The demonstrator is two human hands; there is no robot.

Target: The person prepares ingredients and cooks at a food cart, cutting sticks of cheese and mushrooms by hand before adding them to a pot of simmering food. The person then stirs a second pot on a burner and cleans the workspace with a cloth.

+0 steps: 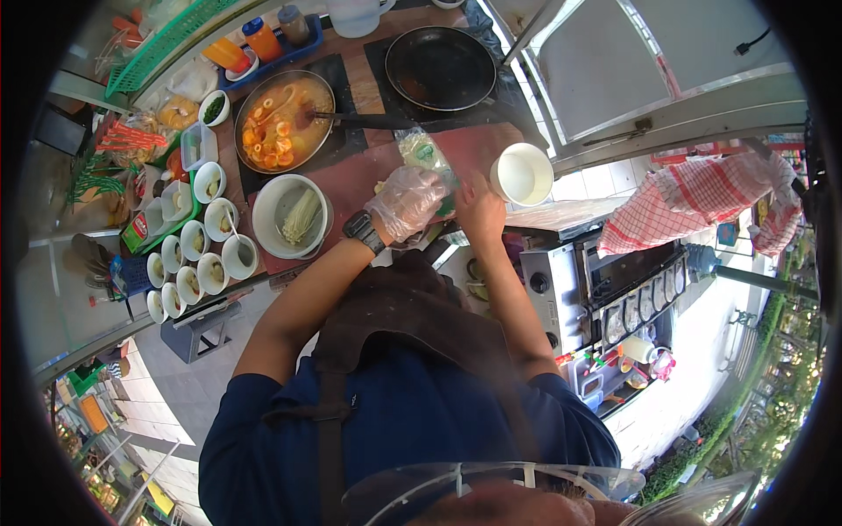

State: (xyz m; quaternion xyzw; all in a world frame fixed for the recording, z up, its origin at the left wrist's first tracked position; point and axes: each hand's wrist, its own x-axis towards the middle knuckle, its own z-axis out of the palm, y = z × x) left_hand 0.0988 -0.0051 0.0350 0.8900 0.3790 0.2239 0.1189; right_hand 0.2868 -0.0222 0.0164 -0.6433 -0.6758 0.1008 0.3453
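Note:
My left hand (411, 202), in a clear plastic glove with a black watch at the wrist, is at the near end of a plastic packet (422, 150) with pale contents and green print. My right hand (480, 207) is bare and lies at the packet's other side, beside a white tub (522, 175). Whether its fingers grip the packet cannot be told. Left of my gloved hand, a white tub (256, 214) holds a bundle of enoki mushrooms (300, 217). Beyond it, a pan (237, 125) holds orange soup with sliced pieces and a black-handled ladle (368, 120).
A black frying pan (440, 68) stands at the back. Several small white cups (212, 273) of food fill the left side. Sauce bottles (262, 39) stand in a blue tray. At the right are a metal grill appliance (559, 296) and a hanging red-checked cloth (697, 197).

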